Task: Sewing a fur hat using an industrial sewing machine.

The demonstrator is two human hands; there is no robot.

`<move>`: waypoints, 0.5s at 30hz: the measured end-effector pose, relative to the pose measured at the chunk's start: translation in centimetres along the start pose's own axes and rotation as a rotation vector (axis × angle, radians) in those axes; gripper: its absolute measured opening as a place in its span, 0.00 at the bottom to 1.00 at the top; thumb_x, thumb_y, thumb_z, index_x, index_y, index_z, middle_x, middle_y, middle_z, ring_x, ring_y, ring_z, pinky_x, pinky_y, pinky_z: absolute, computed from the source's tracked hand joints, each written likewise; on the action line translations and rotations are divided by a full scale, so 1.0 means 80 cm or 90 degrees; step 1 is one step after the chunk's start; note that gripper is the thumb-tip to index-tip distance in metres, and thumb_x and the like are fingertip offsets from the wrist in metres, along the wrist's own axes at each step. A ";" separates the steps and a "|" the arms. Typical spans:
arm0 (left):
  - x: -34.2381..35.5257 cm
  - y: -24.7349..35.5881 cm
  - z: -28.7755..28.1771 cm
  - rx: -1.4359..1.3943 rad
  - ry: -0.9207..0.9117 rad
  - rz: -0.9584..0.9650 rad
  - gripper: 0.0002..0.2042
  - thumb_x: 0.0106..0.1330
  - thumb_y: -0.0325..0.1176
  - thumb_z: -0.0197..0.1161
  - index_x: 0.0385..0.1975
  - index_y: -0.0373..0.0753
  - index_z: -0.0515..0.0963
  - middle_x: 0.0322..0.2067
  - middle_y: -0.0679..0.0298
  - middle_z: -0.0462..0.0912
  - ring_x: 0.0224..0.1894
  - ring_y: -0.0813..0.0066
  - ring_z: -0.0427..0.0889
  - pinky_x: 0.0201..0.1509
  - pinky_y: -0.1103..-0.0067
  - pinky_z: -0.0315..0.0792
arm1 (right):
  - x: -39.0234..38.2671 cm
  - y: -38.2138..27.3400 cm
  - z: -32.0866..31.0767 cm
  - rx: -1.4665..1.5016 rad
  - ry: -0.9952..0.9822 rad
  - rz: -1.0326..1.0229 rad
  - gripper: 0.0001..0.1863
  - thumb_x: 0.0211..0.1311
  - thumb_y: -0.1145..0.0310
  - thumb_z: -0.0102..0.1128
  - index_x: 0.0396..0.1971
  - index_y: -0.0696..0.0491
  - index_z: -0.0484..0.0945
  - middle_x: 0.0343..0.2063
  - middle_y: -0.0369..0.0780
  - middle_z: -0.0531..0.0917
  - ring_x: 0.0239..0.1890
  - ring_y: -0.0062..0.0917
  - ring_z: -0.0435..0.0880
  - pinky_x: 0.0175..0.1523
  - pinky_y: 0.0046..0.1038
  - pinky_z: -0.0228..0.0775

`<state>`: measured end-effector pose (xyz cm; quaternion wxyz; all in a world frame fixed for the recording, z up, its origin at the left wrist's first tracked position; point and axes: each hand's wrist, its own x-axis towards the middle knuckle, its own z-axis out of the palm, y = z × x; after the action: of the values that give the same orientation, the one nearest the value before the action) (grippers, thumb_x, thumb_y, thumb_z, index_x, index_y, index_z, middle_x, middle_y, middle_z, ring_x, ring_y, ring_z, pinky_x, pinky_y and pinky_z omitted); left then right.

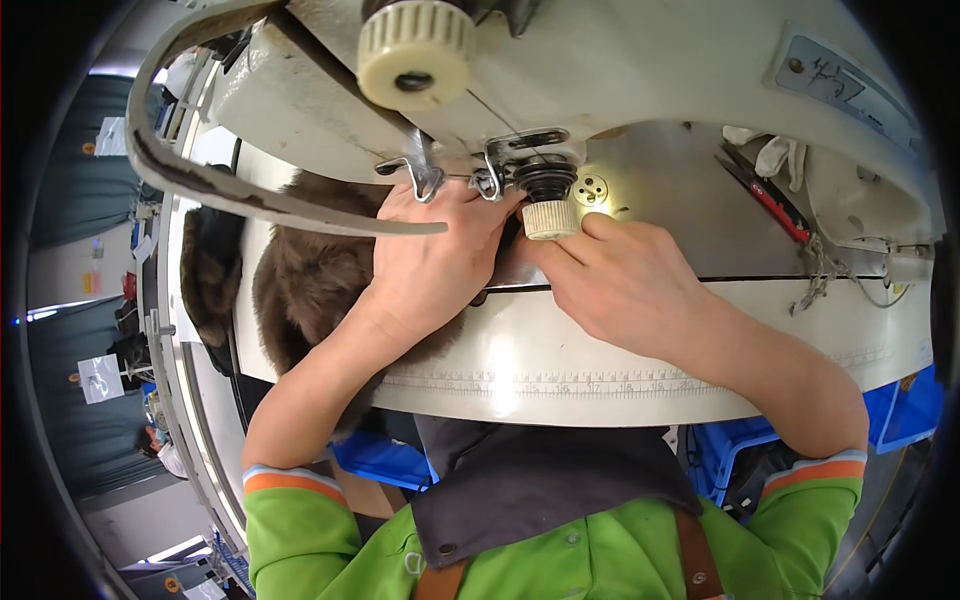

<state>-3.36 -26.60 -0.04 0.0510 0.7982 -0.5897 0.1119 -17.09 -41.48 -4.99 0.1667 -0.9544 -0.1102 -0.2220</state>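
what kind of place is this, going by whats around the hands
Probably a sewing workshop or garment factory. A large cream sewing machine stands over the table, brown furry material lies by the left hand, and a red-handled cutting tool rests on the metal plate.

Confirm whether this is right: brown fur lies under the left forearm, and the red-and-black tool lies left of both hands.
Wrong side: the head view shows the red-and-black tool lying right of both the left hand and right hand. Brown fur does lie under the left forearm.
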 end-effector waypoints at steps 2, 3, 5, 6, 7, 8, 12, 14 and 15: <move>0.000 0.000 -0.001 0.016 -0.043 -0.020 0.12 0.57 0.30 0.63 0.42 0.45 0.84 0.24 0.63 0.78 0.28 0.63 0.79 0.34 0.68 0.70 | 0.001 0.001 0.000 -0.003 -0.001 0.003 0.14 0.51 0.71 0.60 0.39 0.54 0.77 0.48 0.39 0.82 0.32 0.25 0.80 0.32 0.25 0.77; 0.001 -0.001 -0.001 0.021 -0.039 -0.006 0.16 0.57 0.28 0.62 0.45 0.49 0.84 0.22 0.62 0.78 0.27 0.61 0.79 0.33 0.67 0.72 | 0.001 0.001 0.000 -0.008 -0.003 -0.002 0.14 0.51 0.71 0.60 0.40 0.54 0.77 0.48 0.39 0.82 0.32 0.25 0.80 0.32 0.25 0.77; 0.001 -0.003 -0.002 0.027 -0.036 0.009 0.20 0.57 0.26 0.62 0.49 0.53 0.83 0.20 0.61 0.78 0.25 0.60 0.79 0.32 0.66 0.73 | 0.002 0.001 0.000 -0.013 -0.002 -0.006 0.15 0.51 0.70 0.60 0.41 0.54 0.76 0.48 0.39 0.81 0.32 0.24 0.80 0.32 0.25 0.77; 0.001 -0.004 -0.003 0.016 -0.050 0.014 0.21 0.56 0.25 0.61 0.50 0.52 0.82 0.23 0.61 0.80 0.27 0.59 0.80 0.35 0.65 0.74 | 0.002 0.001 0.001 -0.021 0.001 -0.012 0.15 0.51 0.70 0.60 0.41 0.54 0.76 0.48 0.39 0.81 0.31 0.24 0.80 0.32 0.25 0.77; 0.001 -0.004 -0.004 0.006 -0.063 0.018 0.22 0.56 0.24 0.60 0.52 0.50 0.81 0.26 0.60 0.81 0.29 0.58 0.80 0.37 0.64 0.75 | 0.002 0.000 0.001 -0.030 0.005 -0.019 0.16 0.51 0.70 0.60 0.42 0.54 0.76 0.48 0.38 0.81 0.31 0.24 0.80 0.32 0.25 0.77; 0.001 -0.003 -0.007 0.007 -0.064 0.020 0.22 0.56 0.24 0.60 0.52 0.50 0.81 0.26 0.60 0.81 0.29 0.58 0.80 0.37 0.64 0.75 | 0.001 0.000 0.001 -0.030 0.007 -0.018 0.16 0.51 0.70 0.60 0.42 0.54 0.76 0.48 0.38 0.81 0.31 0.24 0.80 0.32 0.25 0.77; 0.000 -0.003 -0.010 -0.024 -0.059 0.044 0.24 0.53 0.20 0.58 0.52 0.47 0.81 0.34 0.59 0.84 0.34 0.57 0.82 0.43 0.62 0.75 | 0.001 0.000 0.002 -0.041 -0.007 -0.015 0.15 0.51 0.70 0.60 0.40 0.54 0.75 0.46 0.38 0.81 0.30 0.24 0.81 0.31 0.25 0.76; 0.001 -0.005 -0.010 -0.031 -0.059 0.053 0.25 0.52 0.19 0.57 0.51 0.46 0.81 0.35 0.59 0.85 0.36 0.57 0.82 0.44 0.62 0.75 | 0.002 -0.001 0.002 -0.043 -0.007 -0.013 0.14 0.51 0.70 0.60 0.40 0.54 0.75 0.46 0.38 0.81 0.30 0.25 0.81 0.31 0.25 0.76; 0.001 -0.005 -0.008 -0.039 -0.050 0.051 0.24 0.52 0.19 0.58 0.50 0.45 0.82 0.36 0.59 0.85 0.36 0.57 0.82 0.45 0.62 0.75 | 0.002 -0.002 0.002 -0.042 -0.012 -0.011 0.14 0.51 0.70 0.60 0.40 0.54 0.75 0.45 0.38 0.81 0.30 0.25 0.81 0.31 0.25 0.77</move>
<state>-3.03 -26.41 0.64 0.0476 0.7756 -0.6261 0.0646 -16.92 -41.26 -4.98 0.1321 -0.9604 -0.1128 -0.2177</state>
